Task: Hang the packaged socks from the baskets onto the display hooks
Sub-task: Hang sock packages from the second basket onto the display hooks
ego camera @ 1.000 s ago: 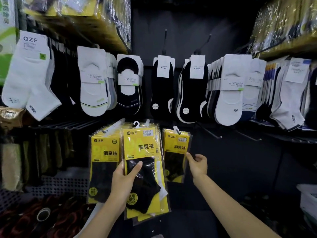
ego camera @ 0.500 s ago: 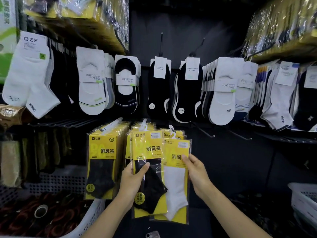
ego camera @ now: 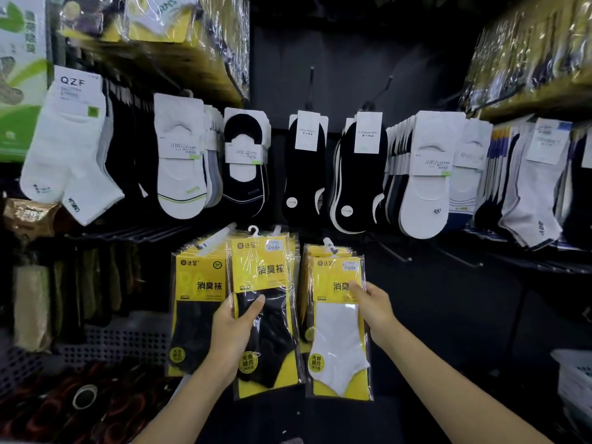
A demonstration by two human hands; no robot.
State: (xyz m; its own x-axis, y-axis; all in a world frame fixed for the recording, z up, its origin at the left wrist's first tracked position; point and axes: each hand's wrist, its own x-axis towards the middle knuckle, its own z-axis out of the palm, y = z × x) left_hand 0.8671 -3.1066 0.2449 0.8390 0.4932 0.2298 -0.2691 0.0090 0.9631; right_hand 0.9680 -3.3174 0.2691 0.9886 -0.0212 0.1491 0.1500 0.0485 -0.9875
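hanging at the far left is a pair of white cotton ankle socks with a qzf paper label (ego camera: 69, 155). lower and to the right, a row of flat yellow plastic packs with black socks (ego camera: 195, 302) hangs from a hook. just beside it the left hand (ego camera: 232, 334) grips a yellow clear-wrapped pack with a black sock (ego camera: 266, 315), thumb across the front, fingers curled behind its left edge. next, the right hand (ego camera: 373, 307) pinches the right edge of a yellow pack with a white sock (ego camera: 339, 331), which lies against the stack behind it. a white plastic basket (ego camera: 576, 376) stands at the far right.
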